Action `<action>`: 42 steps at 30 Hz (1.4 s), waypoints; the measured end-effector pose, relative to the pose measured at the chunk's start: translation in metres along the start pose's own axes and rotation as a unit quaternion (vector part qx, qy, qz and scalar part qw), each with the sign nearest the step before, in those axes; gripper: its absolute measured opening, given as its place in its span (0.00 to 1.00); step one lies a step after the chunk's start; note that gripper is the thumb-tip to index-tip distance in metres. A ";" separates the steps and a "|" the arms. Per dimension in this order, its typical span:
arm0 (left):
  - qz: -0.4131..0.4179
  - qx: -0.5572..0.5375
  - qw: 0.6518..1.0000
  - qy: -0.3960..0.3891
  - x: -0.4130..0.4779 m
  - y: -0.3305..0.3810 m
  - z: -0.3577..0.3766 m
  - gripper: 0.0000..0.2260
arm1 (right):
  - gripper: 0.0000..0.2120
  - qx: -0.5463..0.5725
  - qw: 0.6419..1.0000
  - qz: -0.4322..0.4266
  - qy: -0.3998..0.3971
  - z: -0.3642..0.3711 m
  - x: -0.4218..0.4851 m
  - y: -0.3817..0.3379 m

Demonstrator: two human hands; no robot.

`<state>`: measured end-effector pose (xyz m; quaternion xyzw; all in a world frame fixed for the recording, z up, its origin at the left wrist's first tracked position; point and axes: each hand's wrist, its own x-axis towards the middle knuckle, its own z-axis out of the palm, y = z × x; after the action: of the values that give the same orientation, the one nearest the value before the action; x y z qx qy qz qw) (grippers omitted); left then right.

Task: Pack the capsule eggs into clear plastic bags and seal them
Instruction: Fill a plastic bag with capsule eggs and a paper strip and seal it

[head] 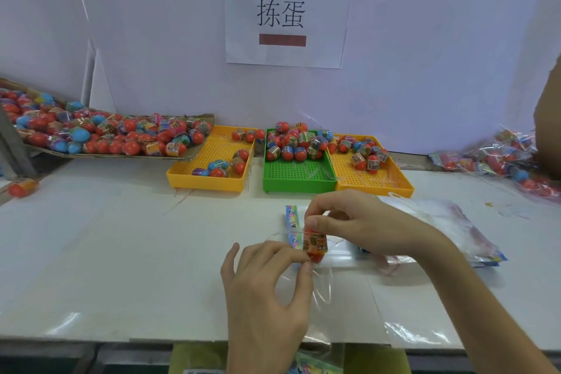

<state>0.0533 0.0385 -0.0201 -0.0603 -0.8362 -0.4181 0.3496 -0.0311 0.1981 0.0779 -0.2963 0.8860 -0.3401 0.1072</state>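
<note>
- Your left hand (267, 288) is nearest to you. Its fingers (299, 256) are curled and pinch the edge of a thin clear plastic bag (306, 288) that lies on the white table (121, 252).
- Your right hand (358, 222) is just past it. Its fingers pinch the top of one orange capsule egg with a printed band (315, 244) and hold it right at the mouth of the bag. I think the egg is only part way in, and the bag is not sealed yet.
- Beside your right arm lies a flat pile of spare clear bags (449, 222), so many bags are left to fill.
- Farther back stand three plastic trays with holes: a yellow tray on the left (185, 174) with a few eggs, a green tray in the middle (299, 179) with a big heap, and a yellow tray on the right (391, 185) with some more.
- At the far left a cardboard box full of loose eggs (100, 135) waits. One stray egg (22, 188) lies on the table's left edge.
- At the far right is a heap of filled bags (501, 158). Some packing looks done, but most eggs are not packed yet.
</note>
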 end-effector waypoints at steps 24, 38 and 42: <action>-0.362 -0.174 0.865 0.300 0.046 -0.087 -0.106 0.24 | 0.09 0.122 0.991 -0.034 0.034 -0.004 -0.026 0.004; -0.031 -0.131 0.980 -0.146 0.027 0.013 -0.056 0.11 | 0.11 0.155 0.986 -0.040 -0.046 0.002 -0.031 -0.007; -0.055 -0.175 0.969 -0.167 0.025 0.006 -0.045 0.07 | 0.12 0.147 0.985 -0.045 -0.075 0.004 -0.032 -0.006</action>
<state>0.0606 0.0040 0.0181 -0.1435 -0.7988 -0.5601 0.1660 -0.0017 0.2119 0.0786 -0.3413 0.8017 -0.4480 0.2003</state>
